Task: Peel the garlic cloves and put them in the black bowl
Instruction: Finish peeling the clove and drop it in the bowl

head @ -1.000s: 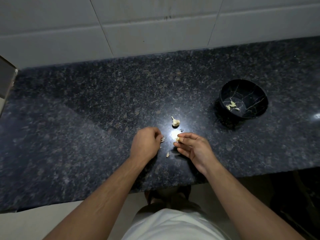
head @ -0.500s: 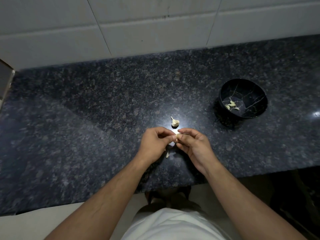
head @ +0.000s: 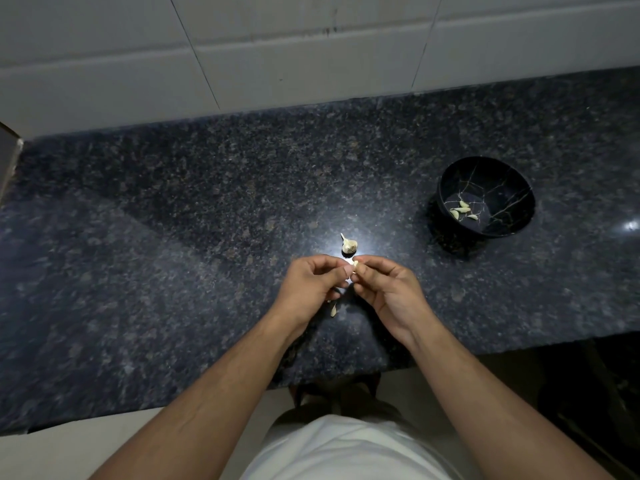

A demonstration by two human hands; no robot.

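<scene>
Pinching at centre frame now, left hand [head: 308,282] curled in from the left, fingers [head: 341,270] clamped on one side of a clove [head: 353,268]. Held just above the surface [head: 173,237], that clove, barely showing between the two sets of fingertips. Too small to tell how much skin is still on.

Directly below the hands, a pale scrap [head: 333,310] lying on the surface, maybe peel, maybe a clove, hard to call. Just beyond the hands, a small garlic piece with a stem [head: 348,244], sitting in the glare of a light reflection, apart from everything else.

Right hand [head: 388,292] curled the same way, thumb and forefinger gripping the other side of the clove, wrist over the surface's near edge.

Well off to the right, bowl [head: 485,195] with a few peeled cloves [head: 462,210] already in the bottom. So partly done, more to go.

Risks from here, as a judgement only: slippery clove squeezed between opposing fingertips, could pop out and skid across the polished surface, or drop off the near edge to the floor. Dim light and speckled stone, easy to lose a stray piece or leave a flake of skin on. Long reach across to the bowl afterwards, with a chance of a fumble on the way or a toss bouncing off the rim.
</scene>
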